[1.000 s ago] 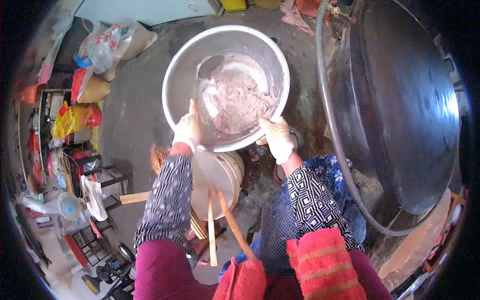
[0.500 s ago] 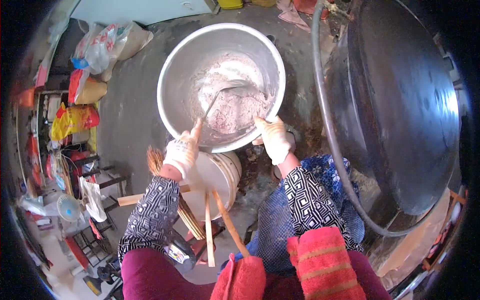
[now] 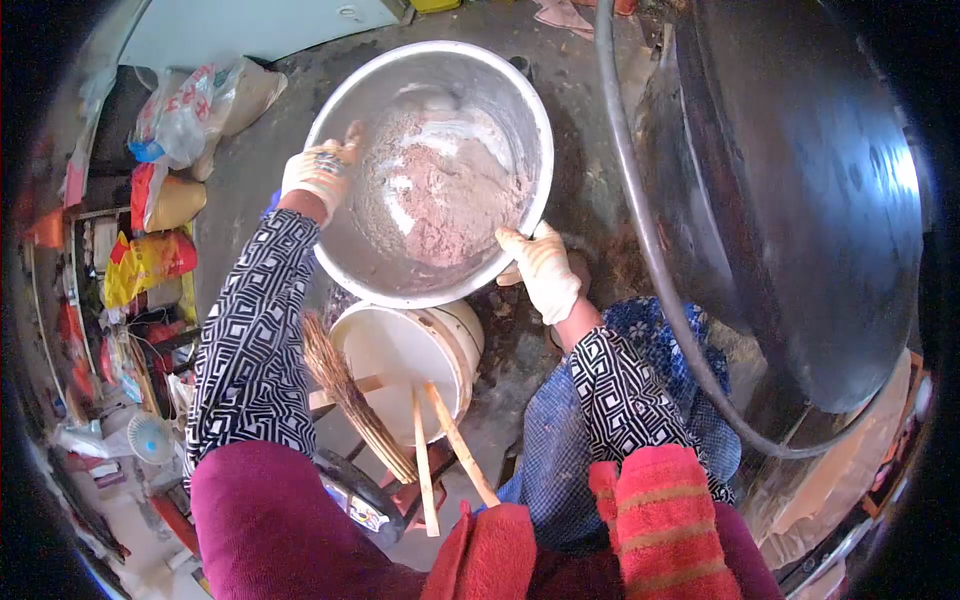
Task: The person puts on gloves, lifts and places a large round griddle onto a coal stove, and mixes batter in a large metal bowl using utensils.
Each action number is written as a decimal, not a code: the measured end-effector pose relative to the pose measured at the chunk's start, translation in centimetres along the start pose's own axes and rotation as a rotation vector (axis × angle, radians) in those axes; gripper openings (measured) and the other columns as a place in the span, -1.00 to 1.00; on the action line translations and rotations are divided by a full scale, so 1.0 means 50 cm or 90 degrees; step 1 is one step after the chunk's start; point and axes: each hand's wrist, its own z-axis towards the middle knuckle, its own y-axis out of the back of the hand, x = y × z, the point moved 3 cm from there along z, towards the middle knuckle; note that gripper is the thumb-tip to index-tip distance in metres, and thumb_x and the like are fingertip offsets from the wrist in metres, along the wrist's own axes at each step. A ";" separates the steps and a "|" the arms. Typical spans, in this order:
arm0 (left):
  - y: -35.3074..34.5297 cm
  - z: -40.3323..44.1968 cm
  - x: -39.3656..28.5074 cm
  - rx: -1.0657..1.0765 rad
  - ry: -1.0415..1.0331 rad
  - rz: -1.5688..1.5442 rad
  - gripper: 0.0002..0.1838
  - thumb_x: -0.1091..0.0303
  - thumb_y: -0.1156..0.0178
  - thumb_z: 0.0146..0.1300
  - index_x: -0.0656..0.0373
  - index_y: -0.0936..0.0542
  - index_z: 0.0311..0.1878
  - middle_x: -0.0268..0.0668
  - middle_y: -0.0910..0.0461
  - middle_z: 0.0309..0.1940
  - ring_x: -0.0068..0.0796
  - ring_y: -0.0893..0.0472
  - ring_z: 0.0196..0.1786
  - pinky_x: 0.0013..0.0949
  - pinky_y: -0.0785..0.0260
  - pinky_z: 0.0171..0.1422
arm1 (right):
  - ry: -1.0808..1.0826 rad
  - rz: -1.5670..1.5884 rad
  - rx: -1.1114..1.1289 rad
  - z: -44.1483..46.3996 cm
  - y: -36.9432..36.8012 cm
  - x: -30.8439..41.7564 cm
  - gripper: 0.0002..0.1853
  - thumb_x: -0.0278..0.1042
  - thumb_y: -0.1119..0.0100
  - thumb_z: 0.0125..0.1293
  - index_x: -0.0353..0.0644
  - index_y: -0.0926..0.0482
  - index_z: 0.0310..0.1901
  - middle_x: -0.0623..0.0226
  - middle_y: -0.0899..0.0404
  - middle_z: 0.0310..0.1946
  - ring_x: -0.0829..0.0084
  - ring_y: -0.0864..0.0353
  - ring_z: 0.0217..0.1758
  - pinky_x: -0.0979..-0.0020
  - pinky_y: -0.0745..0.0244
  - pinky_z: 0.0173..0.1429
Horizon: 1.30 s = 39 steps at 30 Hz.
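Note:
A wide metal basin [image 3: 335, 110] is tilted above a white bucket [image 3: 400, 350], with pinkish, crumbly mush [image 3: 450, 200] and pale liquid inside. My left hand [image 3: 320, 178], in a white glove, is over the basin's left side, its fingers curled round the handle of a ladle or scoop whose head is blurred near the basin's far side. My gloved right hand [image 3: 543, 272] grips the near right rim, thumb on top. Wooden sticks [image 3: 422, 460] and a bundle of twigs [image 3: 350, 395] lean at the bucket.
A large dark metal pan [image 3: 800, 200] with a curved pipe [image 3: 655, 240] before it fills the right side. Plastic sacks [image 3: 205, 105], a yellow bag [image 3: 150, 265] and a small fan [image 3: 150, 437] are at the left. A red striped towel [image 3: 665, 520] lies at the bottom.
My left hand has moved up and left from the basin's near rim, and the tool has swept through the mush toward the far side. My right hand stays on the rim.

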 end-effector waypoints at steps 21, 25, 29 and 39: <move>-0.051 -0.443 -0.268 0.044 0.033 -0.598 -0.29 0.42 -0.01 0.22 0.30 0.00 0.41 0.04 -0.55 -0.41 -0.05 -0.59 -0.31 -0.15 -0.43 -0.17 | -0.032 -0.419 -0.089 0.014 0.015 -0.005 -0.53 0.00 -0.08 0.28 -0.33 -0.44 -0.07 0.05 -0.60 -0.19 0.24 -0.66 -0.27 0.29 -0.57 -0.33; -0.046 -0.408 -0.318 0.120 0.041 -0.742 -0.27 0.41 0.01 0.21 0.38 0.07 0.39 0.15 -0.55 -0.26 0.07 -0.57 -0.15 -0.08 -0.38 -0.03 | 0.031 -0.976 0.059 -0.098 -0.049 0.116 -0.46 0.10 0.21 0.36 -0.28 -0.51 -0.07 0.00 -0.57 -0.07 0.09 -0.58 0.00 0.16 -0.42 0.10; -0.064 -0.402 -0.383 -0.063 0.033 -0.927 -0.28 0.31 -0.01 0.23 0.47 0.03 0.35 0.33 -0.49 -0.15 0.20 -0.51 -0.01 -0.10 -0.31 0.14 | 0.723 -0.774 -0.177 -0.297 -0.070 0.316 -0.86 -0.45 -0.19 0.05 -0.21 -0.57 -0.31 0.16 -0.59 -0.40 0.11 -0.58 -0.28 0.18 -0.46 -0.15; -0.103 -0.577 -0.249 -0.424 0.403 -0.581 -0.42 0.33 -0.20 0.15 0.17 -0.30 0.25 0.03 -0.37 0.03 0.03 -0.42 0.05 -0.08 -0.29 0.14 | 0.389 -1.270 -0.147 -0.220 0.168 0.266 -0.71 -0.12 0.06 0.34 -0.01 -0.39 0.02 0.02 -0.49 -0.04 -0.05 -0.59 -0.25 0.05 -0.51 -0.21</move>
